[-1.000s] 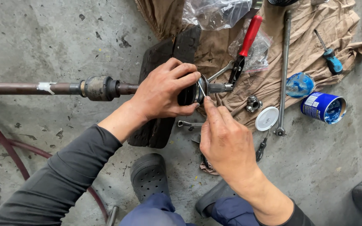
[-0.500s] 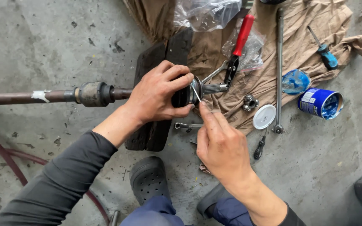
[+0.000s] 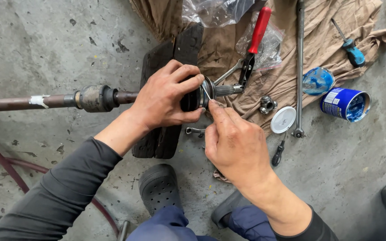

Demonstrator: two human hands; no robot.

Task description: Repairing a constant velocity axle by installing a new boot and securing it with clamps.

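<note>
From the head camera, the left hand (image 3: 168,99) is wrapped around the dark round joint (image 3: 192,99) at the right end of a long rusty steel axle shaft (image 3: 45,101), which lies across the grey concrete floor (image 3: 59,44) and over a black wooden block (image 3: 166,89). The right hand (image 3: 235,143) sits just near of the joint – its fingertips pressed together, pinching a thin metal ring (image 3: 207,92) against the joint's face. Beyond, on a crumpled tan cloth (image 3: 331,40), lie red-handled pliers (image 3: 254,40), a long steel bar (image 3: 299,67), a blue-handled screwdriver (image 3: 348,44) – and, at the cloth's edge, a tipped blue tin (image 3: 345,104) beside its white round lid (image 3: 283,119).
</note>
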